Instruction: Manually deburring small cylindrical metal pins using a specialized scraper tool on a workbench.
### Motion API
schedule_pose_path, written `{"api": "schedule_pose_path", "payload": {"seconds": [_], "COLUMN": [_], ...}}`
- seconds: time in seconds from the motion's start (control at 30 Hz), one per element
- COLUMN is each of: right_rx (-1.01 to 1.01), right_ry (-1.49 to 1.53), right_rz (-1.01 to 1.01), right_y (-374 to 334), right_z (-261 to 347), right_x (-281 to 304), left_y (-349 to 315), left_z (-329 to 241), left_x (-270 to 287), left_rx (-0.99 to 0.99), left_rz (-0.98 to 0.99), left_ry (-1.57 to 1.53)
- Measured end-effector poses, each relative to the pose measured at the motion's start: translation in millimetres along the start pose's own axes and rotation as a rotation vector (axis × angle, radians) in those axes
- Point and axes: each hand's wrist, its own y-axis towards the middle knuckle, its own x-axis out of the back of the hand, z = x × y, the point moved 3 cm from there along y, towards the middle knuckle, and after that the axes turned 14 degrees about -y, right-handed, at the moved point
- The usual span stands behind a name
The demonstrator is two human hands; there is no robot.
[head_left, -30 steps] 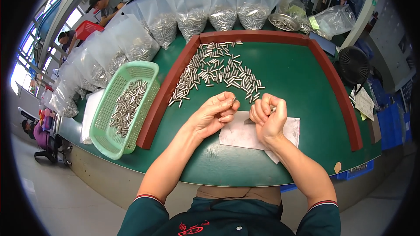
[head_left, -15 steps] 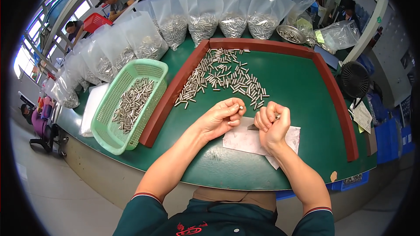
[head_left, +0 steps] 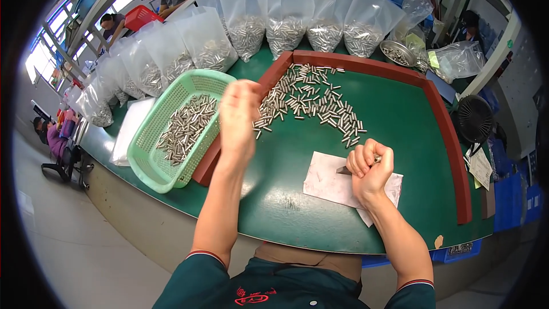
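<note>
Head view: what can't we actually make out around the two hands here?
- Left hand: motion-blurred over the green basket rim; whether it holds a metal pin cannot be told.
- Right hand: closed fist on the white paper; its fingers hide most of the small dark tool.
- Loose metal pins: too small to show end detail.

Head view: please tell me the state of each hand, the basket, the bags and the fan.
left hand: raised over the basket edge, blurred, grip unclear
right hand: fisted on a small metal tool, resting on white paper
green basket: tilted, partly filled with metal pins
plastic bags: upright, holding pins
black fan: blades unreadable
</note>
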Motion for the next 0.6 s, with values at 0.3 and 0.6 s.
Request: {"api": "schedule_pose_path", "payload": {"seconds": [0.3, 0.6], "right_rx": [-0.003, 0.443], "right_ry": [-0.004, -0.630], "right_rz": [-0.009, 0.169], "right_y": [0.6, -25.3], "right_z": [0.7, -7.7], "right_x": [-2.1, -12.6], "left_y": [16.3, -21.8], "left_z": [-35.2, 53.1], "left_x": [47.7, -42.9], "left_rx": [-0.646, -0.357], "left_rz": [-0.207, 0.634], "left_ry": [1.429, 0.838]}}
